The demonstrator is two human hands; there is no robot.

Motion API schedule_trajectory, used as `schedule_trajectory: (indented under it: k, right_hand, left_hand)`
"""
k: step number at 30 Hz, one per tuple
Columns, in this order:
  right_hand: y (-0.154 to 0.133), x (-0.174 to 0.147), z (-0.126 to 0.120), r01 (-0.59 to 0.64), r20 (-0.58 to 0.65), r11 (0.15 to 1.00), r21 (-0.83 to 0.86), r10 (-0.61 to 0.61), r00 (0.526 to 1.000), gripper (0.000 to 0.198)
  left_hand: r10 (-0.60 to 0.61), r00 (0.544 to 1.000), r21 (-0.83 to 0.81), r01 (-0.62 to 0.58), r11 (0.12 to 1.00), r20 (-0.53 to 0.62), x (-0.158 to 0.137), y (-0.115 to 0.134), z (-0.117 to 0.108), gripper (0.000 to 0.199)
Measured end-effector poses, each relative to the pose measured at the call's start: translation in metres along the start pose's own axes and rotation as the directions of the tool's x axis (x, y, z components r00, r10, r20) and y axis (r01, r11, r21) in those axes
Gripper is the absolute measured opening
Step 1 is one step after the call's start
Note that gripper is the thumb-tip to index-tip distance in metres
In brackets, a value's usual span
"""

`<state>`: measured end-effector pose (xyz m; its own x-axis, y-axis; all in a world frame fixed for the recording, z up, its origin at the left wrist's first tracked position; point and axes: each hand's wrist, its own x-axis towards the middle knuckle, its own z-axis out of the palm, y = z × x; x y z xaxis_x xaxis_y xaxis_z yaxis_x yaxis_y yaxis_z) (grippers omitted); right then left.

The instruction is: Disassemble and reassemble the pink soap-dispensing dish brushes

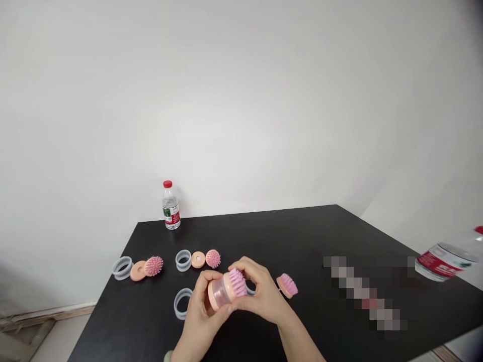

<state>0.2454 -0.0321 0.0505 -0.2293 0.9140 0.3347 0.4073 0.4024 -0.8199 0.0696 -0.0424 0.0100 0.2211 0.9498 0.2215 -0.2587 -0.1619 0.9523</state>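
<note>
Over the front of the table I hold a small round scrub brush (221,293), tilted, with a peach base, a clear middle ring and pink bristles facing right. My left hand (199,312) wraps around its base and clear body. With fingers and thumb, my right hand (264,292) grips the bristle end. A translucent ring (182,303) lies just left of my left hand, partly covered by it. Part of another clear ring shows behind my right hand. To the right of that hand lies a loose pink-bristled brush head (288,286).
Farther back lie a clear ring (183,260), a peach disc (198,259) and a bristled head (213,258). A similar ring (122,268), disc (138,271) and head (154,266) sit left. Water bottles stand at the back (171,211) and right (445,261). A pixelated patch hides something.
</note>
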Motion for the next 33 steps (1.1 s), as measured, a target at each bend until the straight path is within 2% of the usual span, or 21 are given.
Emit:
schedule_trajectory:
  k: [3, 6, 10, 12, 14, 16, 18, 20, 23, 24, 26, 30, 33]
  right_hand:
    - [-0.003, 0.001, 0.005, -0.09, -0.026, 0.996, 0.019, 0.091, 0.996, 0.035]
    - [-0.005, 0.001, 0.01, -0.208, -0.002, 0.975, 0.08, 0.209, 0.978, 0.03]
    - [-0.003, 0.002, 0.011, -0.242, 0.034, 0.953, 0.181, 0.24, 0.97, 0.027]
    - [-0.001, 0.003, 0.011, -0.248, 0.044, 0.948, 0.201, 0.244, 0.969, 0.025]
    - [0.003, 0.003, 0.011, -0.254, 0.059, 0.941, 0.225, 0.247, 0.967, 0.022]
    - [0.007, 0.004, 0.012, -0.262, 0.074, 0.927, 0.266, 0.252, 0.965, 0.017]
    - [0.011, 0.006, 0.01, -0.26, 0.049, 0.926, 0.272, 0.257, 0.965, 0.014]
    - [0.014, 0.011, 0.002, -0.224, -0.052, 0.957, 0.187, 0.237, 0.97, 0.016]
    - [0.016, 0.03, -0.022, -0.168, -0.201, 0.977, -0.128, 0.14, 0.97, 0.026]
    - [0.017, 0.039, -0.032, -0.168, -0.21, 0.952, -0.256, 0.115, 0.971, 0.03]
    - [0.023, 0.064, -0.051, -0.195, -0.19, 0.832, -0.519, 0.11, 0.976, 0.035]
    - [0.056, 0.124, -0.075, -0.285, -0.206, 0.706, -0.649, 0.197, 0.958, 0.031]
    - [0.091, 0.162, -0.079, -0.36, -0.237, 0.608, -0.707, 0.276, 0.931, 0.028]
  left_hand:
    - [0.186, 0.982, 0.199, -0.175, 0.964, -0.038, -0.001, 0.001, 0.001, 0.032]
    - [0.391, 0.92, 0.403, -0.352, 0.845, -0.016, -0.002, 0.001, 0.001, 0.029]
    - [0.525, 0.849, 0.541, -0.471, 0.697, 0.063, -0.003, 0.0, -0.001, 0.037]
    - [0.557, 0.825, 0.575, -0.502, 0.646, 0.096, -0.002, -0.002, -0.001, 0.038]
    - [0.557, 0.825, 0.602, -0.491, 0.63, 0.09, -0.002, -0.007, -0.001, 0.037]
    - [0.52, 0.854, 0.637, -0.411, 0.652, 0.019, -0.002, -0.013, -0.001, 0.037]
    - [0.477, 0.874, 0.658, -0.308, 0.688, -0.089, -0.001, -0.019, -0.001, 0.048]
    - [0.458, 0.873, 0.657, -0.246, 0.712, -0.169, 0.0, -0.021, -0.001, 0.062]
    - [0.465, 0.859, 0.658, -0.226, 0.718, -0.213, 0.001, -0.02, 0.0, 0.061]
    - [0.474, 0.855, 0.662, -0.232, 0.713, -0.211, 0.001, -0.02, 0.001, 0.059]
    - [0.486, 0.853, 0.672, -0.248, 0.698, -0.191, -0.001, -0.02, 0.005, 0.054]
    - [0.504, 0.847, 0.704, -0.254, 0.664, -0.17, -0.005, -0.03, 0.013, 0.048]
    - [0.565, 0.812, 0.752, -0.279, 0.598, -0.148, -0.007, -0.041, 0.016, 0.044]
